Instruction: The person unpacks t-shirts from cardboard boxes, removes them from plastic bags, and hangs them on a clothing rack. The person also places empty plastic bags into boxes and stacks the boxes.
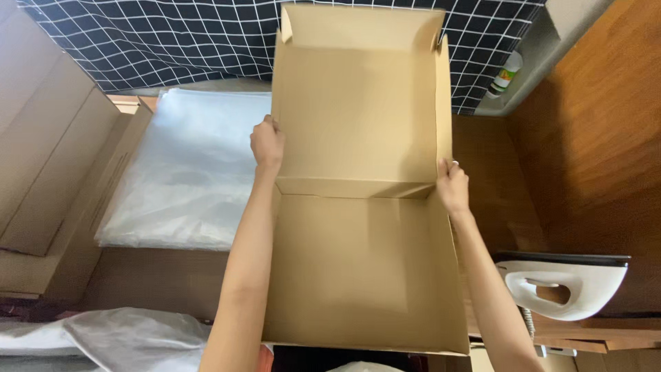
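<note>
nearest us, crumpled clear plastic (124,337) is lying at the lower left and a white iron (564,286) is resting at the right. we are holding an open, empty cardboard box (358,269) on the wooden table (496,179), its lid (354,103) standing up. our left hand (267,143) is pinching the lid's left edge, fingers closed on the card; our right hand (452,184) is gripping the right wall by the hinge fold. to do this well, we judge we are needing even pressure from both sides, keeping the 2 walls square. farther off, a stack of clear plastic bags (193,165) is lying left, with a checked cloth (172,41) behind.
</note>
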